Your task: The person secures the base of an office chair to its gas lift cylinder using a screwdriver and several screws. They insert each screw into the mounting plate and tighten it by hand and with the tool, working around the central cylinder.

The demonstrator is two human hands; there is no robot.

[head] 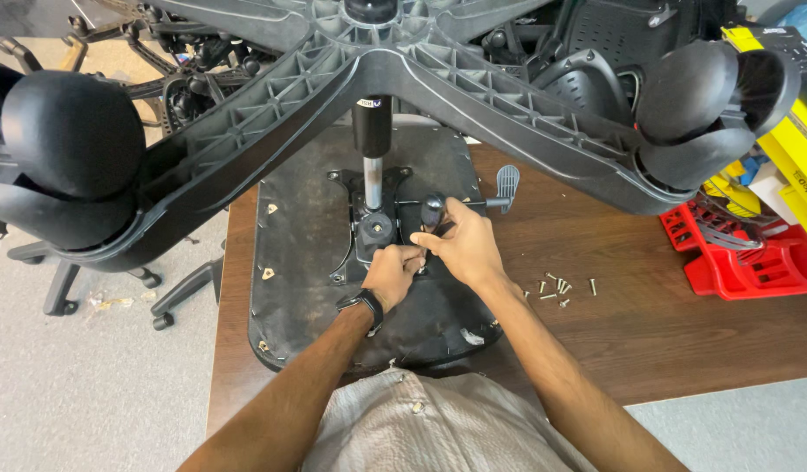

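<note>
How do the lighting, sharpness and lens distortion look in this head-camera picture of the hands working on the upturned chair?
Head view: light is even and soft, with no hard shadows; faint sheen on the castors; the chair base bulges toward the lens, a wide-angle effect; the left hand, right hand and screws on the table are sharp; the cluttered background is slightly softer.

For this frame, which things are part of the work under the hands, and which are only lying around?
In the work:
left hand and right hand, both at the black mechanism plate
dark-handled tool in the right hand
upturned seat
star base on its gas column
loose screws

Lying about:
red plastic bin
yellow box
other chair parts behind
</note>
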